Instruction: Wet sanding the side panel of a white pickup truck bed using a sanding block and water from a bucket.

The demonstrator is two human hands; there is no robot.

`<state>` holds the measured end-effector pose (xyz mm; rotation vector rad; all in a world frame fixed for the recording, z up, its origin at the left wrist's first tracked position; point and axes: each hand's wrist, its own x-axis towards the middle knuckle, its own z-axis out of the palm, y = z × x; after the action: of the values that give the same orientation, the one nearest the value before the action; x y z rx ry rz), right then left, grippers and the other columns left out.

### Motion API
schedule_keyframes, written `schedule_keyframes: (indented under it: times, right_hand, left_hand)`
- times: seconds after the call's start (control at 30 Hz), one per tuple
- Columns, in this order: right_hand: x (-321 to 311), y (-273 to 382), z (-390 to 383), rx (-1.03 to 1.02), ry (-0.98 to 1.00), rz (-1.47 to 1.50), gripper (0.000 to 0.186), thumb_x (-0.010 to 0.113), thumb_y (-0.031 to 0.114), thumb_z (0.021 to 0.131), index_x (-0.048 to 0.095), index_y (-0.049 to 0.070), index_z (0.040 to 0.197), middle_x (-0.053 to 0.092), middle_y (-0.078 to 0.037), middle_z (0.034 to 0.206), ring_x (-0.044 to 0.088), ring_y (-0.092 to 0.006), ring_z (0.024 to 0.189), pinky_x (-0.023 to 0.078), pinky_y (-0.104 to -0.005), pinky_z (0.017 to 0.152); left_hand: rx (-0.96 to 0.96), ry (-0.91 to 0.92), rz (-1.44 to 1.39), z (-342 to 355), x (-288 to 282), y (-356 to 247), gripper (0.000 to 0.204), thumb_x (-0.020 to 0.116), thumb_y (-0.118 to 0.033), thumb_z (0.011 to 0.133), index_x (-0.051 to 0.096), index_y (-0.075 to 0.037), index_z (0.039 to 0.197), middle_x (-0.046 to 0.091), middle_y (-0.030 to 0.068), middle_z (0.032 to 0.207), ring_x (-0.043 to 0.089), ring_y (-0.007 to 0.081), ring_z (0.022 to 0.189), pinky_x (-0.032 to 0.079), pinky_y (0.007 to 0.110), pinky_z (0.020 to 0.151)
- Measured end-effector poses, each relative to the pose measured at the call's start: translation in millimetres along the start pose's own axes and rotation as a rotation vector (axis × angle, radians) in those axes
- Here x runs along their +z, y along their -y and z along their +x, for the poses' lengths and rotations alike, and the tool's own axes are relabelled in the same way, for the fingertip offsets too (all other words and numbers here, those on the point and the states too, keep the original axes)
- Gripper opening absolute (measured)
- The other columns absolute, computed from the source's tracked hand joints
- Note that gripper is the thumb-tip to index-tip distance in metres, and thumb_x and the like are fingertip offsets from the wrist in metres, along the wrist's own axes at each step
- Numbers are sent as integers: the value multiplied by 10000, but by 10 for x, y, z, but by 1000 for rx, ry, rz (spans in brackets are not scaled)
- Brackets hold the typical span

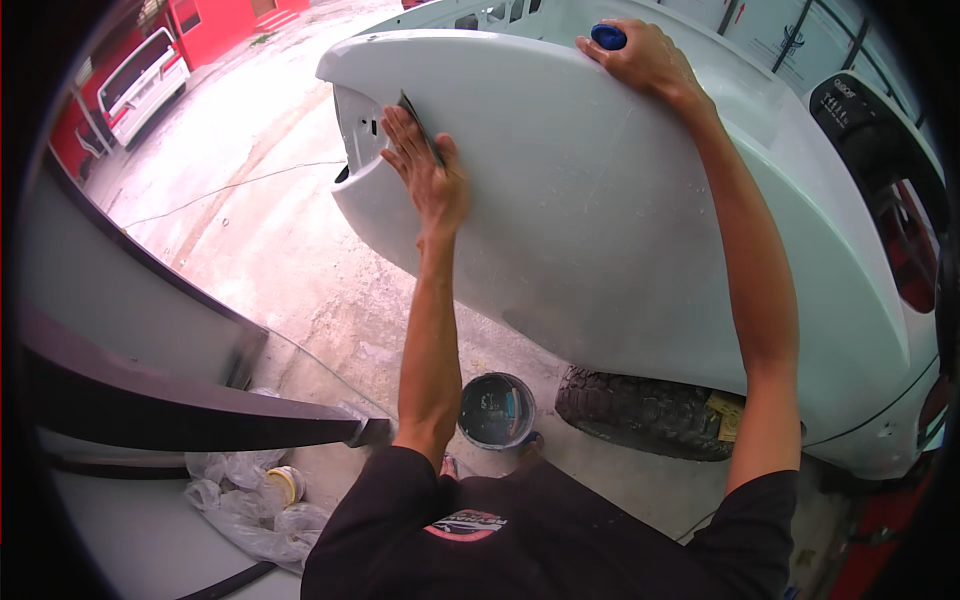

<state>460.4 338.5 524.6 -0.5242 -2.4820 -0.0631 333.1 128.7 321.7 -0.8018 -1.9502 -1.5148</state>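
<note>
A white pickup bed side panel (590,180) fills the middle, its surface dull grey with wet-looking spots. Flat against its left part lies my left hand (430,180), fingers stretched, with a thin dark sheet like sandpaper (420,125) under the palm and thumb. The sheet's edge stands out past the fingers. Over the panel's top edge, my right hand (648,62) is closed round a round blue object (608,37); its exact kind is not clear.
A dark bucket (497,411) of murky liquid stands by my feet, beside a knobby tyre (645,412). To the left are a grey panel with a black edge (200,400), plastic bags (240,490) and a roll of tape (285,486). A thin cable crosses the concrete.
</note>
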Motion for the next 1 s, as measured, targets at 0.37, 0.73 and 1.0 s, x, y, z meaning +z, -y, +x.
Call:
schedule_keyframes:
  times: [0.37,0.73,1.0]
  right_hand:
    - [21,-109,9,-29,-34,-27,507,628,598,883,754,138,1055,754,-99,939,716,-257,833,564,-379,800]
    - [62,-72,-2,-14,-65,-28,535,633,589,882,747,109,1090,756,-105,978,713,-292,895,560,-387,852]
    - [-21,74,3,4,-38,-23,522,628,593,891,746,128,1096,759,-81,973,719,-266,866,571,-387,824]
  left_hand:
    - [65,67,43,2,-3,-47,807,254,-594,1027,16,-88,1610,46,128,1683,0,296,1558,-56,516,1241]
    - [71,-18,30,201,9,-22,763,284,-526,1036,40,-87,1611,76,131,1681,20,292,1559,-28,532,1241]
    - [154,64,60,693,-260,166,744,263,-515,1054,62,-58,1606,53,172,1677,-11,316,1557,0,537,1240]
